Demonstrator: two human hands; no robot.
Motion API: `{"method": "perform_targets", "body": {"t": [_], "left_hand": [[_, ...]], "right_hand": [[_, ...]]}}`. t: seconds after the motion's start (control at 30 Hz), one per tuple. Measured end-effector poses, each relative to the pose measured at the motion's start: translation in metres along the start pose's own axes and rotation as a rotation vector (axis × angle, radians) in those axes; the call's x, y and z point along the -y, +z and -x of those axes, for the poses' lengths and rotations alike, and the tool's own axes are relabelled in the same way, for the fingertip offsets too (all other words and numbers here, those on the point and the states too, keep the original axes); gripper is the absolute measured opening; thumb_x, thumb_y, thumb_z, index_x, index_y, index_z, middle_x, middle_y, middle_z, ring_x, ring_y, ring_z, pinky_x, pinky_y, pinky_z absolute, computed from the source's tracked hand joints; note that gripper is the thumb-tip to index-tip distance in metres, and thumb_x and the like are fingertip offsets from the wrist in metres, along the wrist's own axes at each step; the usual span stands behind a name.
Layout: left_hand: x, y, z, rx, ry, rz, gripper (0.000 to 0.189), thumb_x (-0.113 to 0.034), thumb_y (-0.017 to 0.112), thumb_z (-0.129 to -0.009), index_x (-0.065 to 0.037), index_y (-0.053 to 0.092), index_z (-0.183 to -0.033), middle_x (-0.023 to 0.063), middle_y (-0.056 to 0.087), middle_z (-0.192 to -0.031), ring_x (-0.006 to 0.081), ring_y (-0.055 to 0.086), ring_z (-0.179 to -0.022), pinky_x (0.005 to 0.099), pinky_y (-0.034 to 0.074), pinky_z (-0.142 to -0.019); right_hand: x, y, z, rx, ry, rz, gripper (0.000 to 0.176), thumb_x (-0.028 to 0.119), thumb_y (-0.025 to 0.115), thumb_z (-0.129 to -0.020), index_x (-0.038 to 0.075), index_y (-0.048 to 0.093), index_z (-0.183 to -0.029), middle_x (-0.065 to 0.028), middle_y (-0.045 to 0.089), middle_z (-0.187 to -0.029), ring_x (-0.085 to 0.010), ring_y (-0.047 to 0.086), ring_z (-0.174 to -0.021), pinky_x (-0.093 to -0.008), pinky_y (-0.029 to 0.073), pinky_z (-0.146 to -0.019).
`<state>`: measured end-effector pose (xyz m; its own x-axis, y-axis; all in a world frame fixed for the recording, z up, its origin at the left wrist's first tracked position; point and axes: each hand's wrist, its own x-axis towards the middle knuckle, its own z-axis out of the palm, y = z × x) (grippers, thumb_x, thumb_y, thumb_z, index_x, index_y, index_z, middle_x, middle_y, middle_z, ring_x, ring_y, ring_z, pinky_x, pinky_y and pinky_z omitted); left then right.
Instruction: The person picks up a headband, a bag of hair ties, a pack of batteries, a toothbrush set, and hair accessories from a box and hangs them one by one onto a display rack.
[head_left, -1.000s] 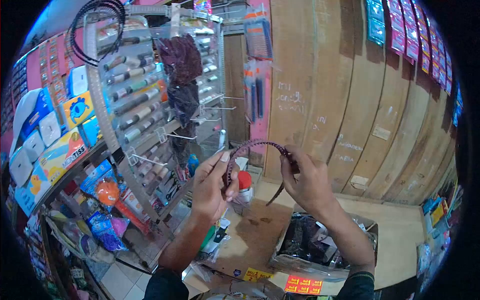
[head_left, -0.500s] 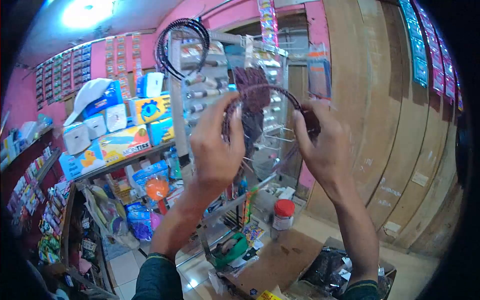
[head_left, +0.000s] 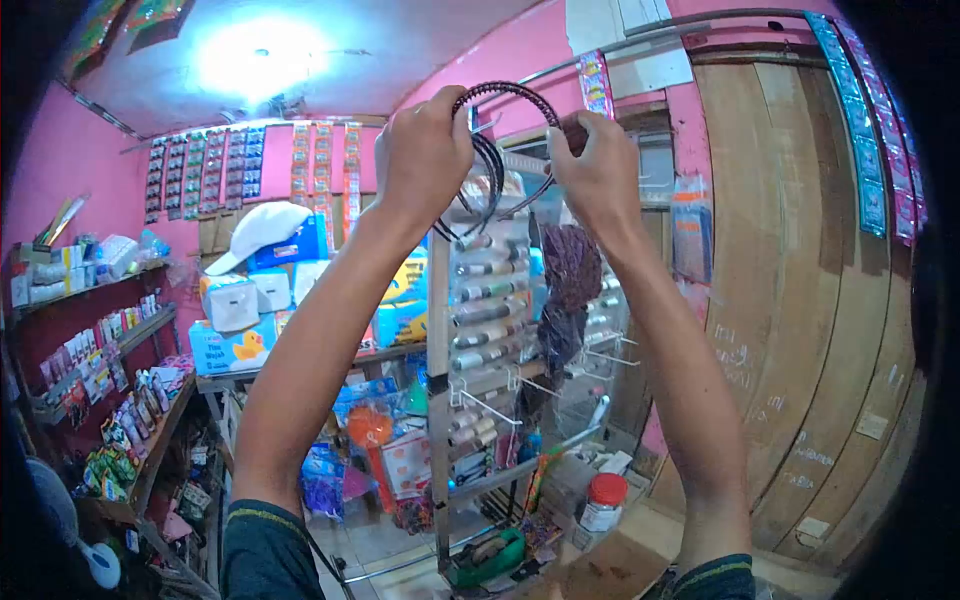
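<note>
Both hands are raised near the top of a display rack (head_left: 440, 400). A dark toothed headband (head_left: 508, 88) arches between them. My left hand (head_left: 425, 150) is closed on its left side. On the right side, my right hand (head_left: 595, 165) pinches it between thumb and fingers. More dark headbands (head_left: 492, 170) hang at the rack's top corner, just behind and below the held one. Below the hands, a dark purple bundle (head_left: 570, 265) hangs against the rack's rows of small packaged goods.
A white cap (head_left: 262, 232) lies on tissue packs (head_left: 235, 305) at the left. Wire hooks (head_left: 490, 405) stick out from the rack. A red-lidded jar (head_left: 605, 500) and a green object (head_left: 488, 560) are low down. Wooden planks (head_left: 780, 300) line the right side.
Both hands have moved up with the headband, to the level of the hanging headbands at the rack's top. The camera view has tilted upward, showing more ceiling.
</note>
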<state>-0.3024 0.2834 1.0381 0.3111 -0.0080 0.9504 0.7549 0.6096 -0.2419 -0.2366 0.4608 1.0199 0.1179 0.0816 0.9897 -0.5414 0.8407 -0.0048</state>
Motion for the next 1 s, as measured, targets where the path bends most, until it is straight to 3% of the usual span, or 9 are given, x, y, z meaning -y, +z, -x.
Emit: {"method": "perform_targets", "body": {"t": [0.07, 0.2, 0.3, 0.33, 0.47, 1.0], "left_hand": [[0.008, 0.003, -0.012, 0.066, -0.005, -0.105, 0.024, -0.021, 0.060, -0.091, -0.006, 0.069, -0.107, 0.0204, 0.071, -0.091, 0.0404, 0.069, -0.083, 0.0516, 0.054, -0.073], [0.013, 0.006, -0.019, 0.238, -0.061, -0.268, 0.023, -0.022, 0.061, -0.089, -0.006, 0.069, -0.104, 0.0192, 0.071, -0.086, 0.0401, 0.068, -0.082, 0.0507, 0.054, -0.074], [0.025, 0.010, -0.008, 0.260, -0.040, -0.296, 0.024, -0.022, 0.061, -0.088, -0.005, 0.070, -0.104, 0.0192, 0.070, -0.087, 0.0386, 0.068, -0.084, 0.0499, 0.054, -0.076], [0.029, 0.010, -0.004, 0.278, -0.010, -0.303, 0.023, -0.021, 0.063, -0.087, -0.006, 0.070, -0.102, 0.0169, 0.069, -0.095, 0.0355, 0.066, -0.092, 0.0477, 0.054, -0.079], [0.038, 0.010, 0.013, 0.222, 0.064, -0.327, 0.021, -0.017, 0.067, -0.083, -0.007, 0.071, -0.101, 0.0119, 0.066, -0.108, 0.0312, 0.062, -0.103, 0.0433, 0.052, -0.087], [0.038, 0.002, 0.020, 0.255, 0.064, -0.331, 0.030, -0.023, 0.067, -0.085, -0.006, 0.071, -0.109, 0.0132, 0.066, -0.110, 0.0322, 0.063, -0.106, 0.0440, 0.051, -0.090]], "right_hand": [[-0.011, 0.014, -0.012, 0.030, 0.064, -0.009, 0.020, 0.012, 0.065, -0.085, -0.007, 0.069, -0.086, -0.0261, 0.068, -0.078, -0.0401, 0.069, -0.074, -0.0447, 0.054, -0.071], [-0.034, 0.037, -0.016, 0.048, 0.042, 0.024, 0.020, 0.013, 0.065, -0.084, -0.006, 0.070, -0.086, -0.0270, 0.068, -0.079, -0.0418, 0.069, -0.080, -0.0464, 0.053, -0.078], [-0.050, 0.054, -0.007, 0.118, 0.098, -0.063, 0.021, 0.014, 0.065, -0.083, -0.006, 0.070, -0.088, -0.0278, 0.068, -0.081, -0.0423, 0.069, -0.081, -0.0457, 0.053, -0.078], [-0.054, 0.060, -0.004, 0.155, 0.135, -0.096, 0.023, 0.016, 0.065, -0.082, -0.005, 0.071, -0.089, -0.0280, 0.068, -0.082, -0.0425, 0.068, -0.082, -0.0457, 0.053, -0.080], [-0.069, 0.076, 0.003, 0.176, 0.168, -0.069, 0.024, 0.018, 0.066, -0.082, -0.004, 0.071, -0.092, -0.0270, 0.069, -0.081, -0.0418, 0.068, -0.084, -0.0468, 0.053, -0.082], [-0.061, 0.085, 0.011, 0.230, 0.245, -0.012, 0.029, 0.023, 0.070, -0.082, 0.000, 0.072, -0.099, -0.0244, 0.071, -0.089, -0.0399, 0.069, -0.087, -0.0457, 0.054, -0.081]]}}
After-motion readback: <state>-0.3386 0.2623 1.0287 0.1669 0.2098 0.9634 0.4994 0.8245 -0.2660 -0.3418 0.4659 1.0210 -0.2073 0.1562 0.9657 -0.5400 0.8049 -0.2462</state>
